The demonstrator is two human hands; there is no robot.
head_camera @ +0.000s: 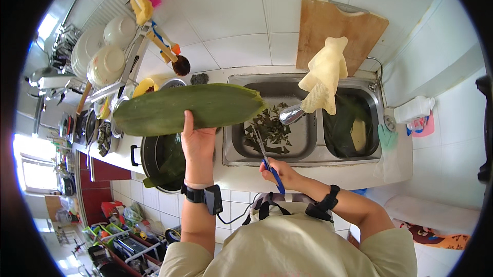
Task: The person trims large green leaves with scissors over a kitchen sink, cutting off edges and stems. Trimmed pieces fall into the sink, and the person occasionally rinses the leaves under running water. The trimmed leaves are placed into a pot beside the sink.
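Note:
My left hand (198,142) holds a stack of long green leaves (185,108) level, thumb on the near side and fingers hidden beneath. Its cut-looking tip points right, over the left sink basin. In my right hand (283,175) are blue-handled scissors (265,153), their blades pointing up over that basin's near part, apart from the leaves. Dark green leaf scraps (269,130) lie scattered on the basin's floor. More long leaves (346,126) lie in the right basin. Below my left hand's leaves stands a large dark pot (148,157) with leaves in it, one sticking out over its rim.
A pale yellow cloth (325,76) hangs over the metal faucet (291,114) between the basins. Behind leans a wooden cutting board (327,26). A dish rack with bowls (106,65) and hanging brushes (181,65) is at the left. Green gloves (386,138) lie right of the sink.

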